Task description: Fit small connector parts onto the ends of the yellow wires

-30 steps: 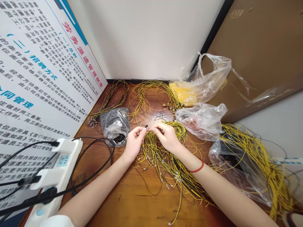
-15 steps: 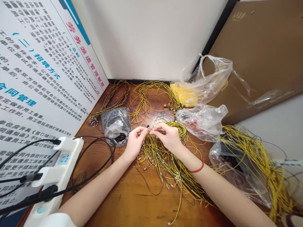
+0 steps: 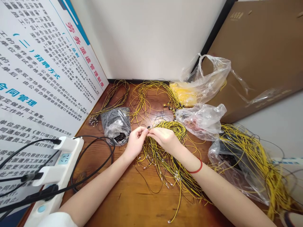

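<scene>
Fingertips of my left hand [image 3: 136, 141] pinch a small black connector [image 3: 148, 127], whose end pokes out above them. My right hand [image 3: 164, 138] meets it from the right, thumb and forefinger closed at the connector; a thin wire seems to be between them, but the fingers hide most of it. Under both hands spreads a large bundle of yellow and black wires [image 3: 177, 167], looped at the far end, with small shiny terminals on many tips. Left of my left hand sits a clear bag [image 3: 115, 126] of black parts, its mouth facing me.
A white power strip [image 3: 63, 164] with black cables stands at the left. Plastic bags [image 3: 201, 121] lie behind and right of the bundle, one holding yellow pieces [image 3: 184, 94]. More yellow wires [image 3: 265, 164] hang over a bag at right. A cardboard panel [image 3: 255, 63] leans behind.
My right hand has moved slightly left, its fingertips closing up against those of my left hand at the black connector. The left hand stays nearly still.
</scene>
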{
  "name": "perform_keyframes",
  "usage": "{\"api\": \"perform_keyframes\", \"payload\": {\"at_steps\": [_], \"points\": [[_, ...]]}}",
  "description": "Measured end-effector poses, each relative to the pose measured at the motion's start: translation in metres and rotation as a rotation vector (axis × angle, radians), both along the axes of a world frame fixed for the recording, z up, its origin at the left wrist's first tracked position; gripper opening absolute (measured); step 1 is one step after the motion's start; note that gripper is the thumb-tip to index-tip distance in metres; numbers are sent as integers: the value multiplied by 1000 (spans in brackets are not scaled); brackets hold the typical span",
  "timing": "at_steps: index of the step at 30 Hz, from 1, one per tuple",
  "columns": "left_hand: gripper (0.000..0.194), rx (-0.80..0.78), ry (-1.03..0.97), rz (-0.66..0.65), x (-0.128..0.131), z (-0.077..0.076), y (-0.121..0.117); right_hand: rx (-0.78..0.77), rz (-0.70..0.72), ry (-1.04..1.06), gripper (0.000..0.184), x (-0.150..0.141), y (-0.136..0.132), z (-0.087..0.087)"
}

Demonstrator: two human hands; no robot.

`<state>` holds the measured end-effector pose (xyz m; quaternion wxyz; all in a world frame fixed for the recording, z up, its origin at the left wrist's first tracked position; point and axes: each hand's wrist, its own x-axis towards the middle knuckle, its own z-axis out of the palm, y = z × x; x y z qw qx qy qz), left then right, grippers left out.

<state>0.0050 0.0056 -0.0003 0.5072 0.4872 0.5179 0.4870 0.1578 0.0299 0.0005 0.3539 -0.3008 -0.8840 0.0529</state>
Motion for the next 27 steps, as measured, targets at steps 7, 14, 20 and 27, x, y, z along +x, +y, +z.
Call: {"api": "perform_keyframes", "payload": {"at_steps": [7,14,20,27], "points": [[40,27,14,4,-2,-9,0,-164,41,197,12,-2,2,1],[41,2,-28,29,-2,-10,0,-182,57,190,9,-3,1,5],[43,-63,-112,53,-1,-4,0,-79,38,154,13,0,3,9],[44,-61,-57,25,0,-1,-1,78,36,-12,20,0,3,9]]}}
